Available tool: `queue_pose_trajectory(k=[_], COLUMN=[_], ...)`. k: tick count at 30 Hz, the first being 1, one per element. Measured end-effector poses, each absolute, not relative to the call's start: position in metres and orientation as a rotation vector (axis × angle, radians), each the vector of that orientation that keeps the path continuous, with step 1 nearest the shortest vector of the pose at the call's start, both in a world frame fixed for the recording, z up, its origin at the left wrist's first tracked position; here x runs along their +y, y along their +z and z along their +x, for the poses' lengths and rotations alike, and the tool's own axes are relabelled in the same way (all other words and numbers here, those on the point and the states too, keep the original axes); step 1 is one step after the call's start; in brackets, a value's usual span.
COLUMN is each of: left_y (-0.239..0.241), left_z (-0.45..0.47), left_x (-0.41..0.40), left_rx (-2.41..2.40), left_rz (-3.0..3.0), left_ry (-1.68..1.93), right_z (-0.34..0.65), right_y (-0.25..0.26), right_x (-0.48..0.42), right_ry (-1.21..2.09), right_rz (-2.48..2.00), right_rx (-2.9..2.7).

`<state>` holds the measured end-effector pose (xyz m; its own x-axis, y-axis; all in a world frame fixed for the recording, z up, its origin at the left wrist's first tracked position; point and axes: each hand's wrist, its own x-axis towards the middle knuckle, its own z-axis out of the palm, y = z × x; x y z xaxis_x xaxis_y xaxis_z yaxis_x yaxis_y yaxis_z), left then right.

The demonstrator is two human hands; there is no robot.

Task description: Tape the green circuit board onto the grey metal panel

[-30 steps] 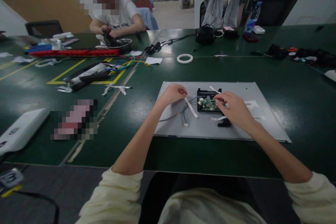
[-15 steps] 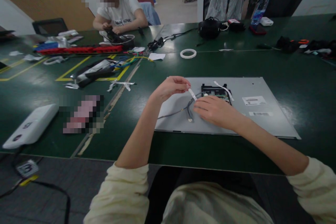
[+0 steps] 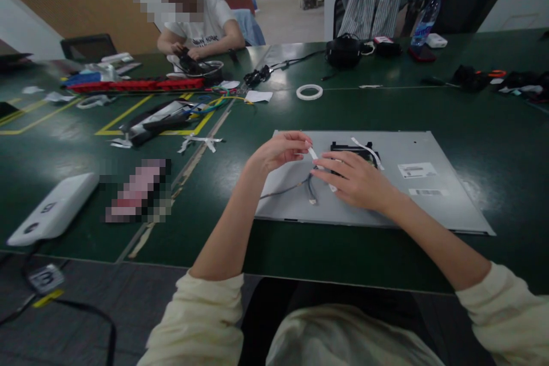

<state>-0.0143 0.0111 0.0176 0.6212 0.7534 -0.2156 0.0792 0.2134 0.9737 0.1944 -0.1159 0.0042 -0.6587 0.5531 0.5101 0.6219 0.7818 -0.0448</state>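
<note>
A short strip of white tape (image 3: 312, 152) is pinched between the thumb and fingers of my left hand (image 3: 281, 151). The fingers of my right hand (image 3: 354, 177) are spread over the strip's lower part; its thumb is hidden. What looks like the strip's other end shows under the right hand. Grey cables (image 3: 305, 183) with a small white connector (image 3: 313, 201) lie just below the hands. Beneath everything is a flat grey metal panel (image 3: 412, 200). A black-framed circuit board (image 3: 343, 147), partly covered by my right hand, sits on it with another white tape strip (image 3: 369, 151) across its edge.
A roll of white tape (image 3: 309, 92) lies beyond the panel on the green table (image 3: 240, 183). To the left are a white power bank-like device (image 3: 54, 209), a blurred pink object (image 3: 137, 190) and tape scraps (image 3: 201, 142). Two people sit opposite; one handles a black item (image 3: 189, 63).
My right hand's fingers have spread apart and shifted along the tape strip, which now shows below them. My left hand keeps its pinch. The whole view has shifted slightly.
</note>
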Motion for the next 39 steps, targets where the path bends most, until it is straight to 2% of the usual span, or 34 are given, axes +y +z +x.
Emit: queue_pose_trajectory(k=[5,18,22,30,39], left_y=[0.015,0.013,0.012,0.015,0.017], left_z=[-0.008,0.003,0.003,-0.006,-0.01], left_x=[0.007,0.005,0.003,0.0,0.005], left_rx=[0.895,1.007,1.12,0.814,0.806], left_rz=[1.406,1.717,1.847,2.368,2.335], left_ry=[0.496,0.695,0.669,0.128,0.084], right_z=[0.196,0.2,0.199,0.197,0.175], right_y=[-0.002,-0.012,-0.014,-0.014,-0.017], right_x=[-0.115,-0.114,-0.11,-0.107,-0.111], right_ry=[-0.171,-0.038,0.048,0.054,0.092], right_rz=[-0.889,-1.007,-1.141,-1.283,-1.359], right_rx=[-2.363,-2.24,-2.035,-1.748,-2.036])
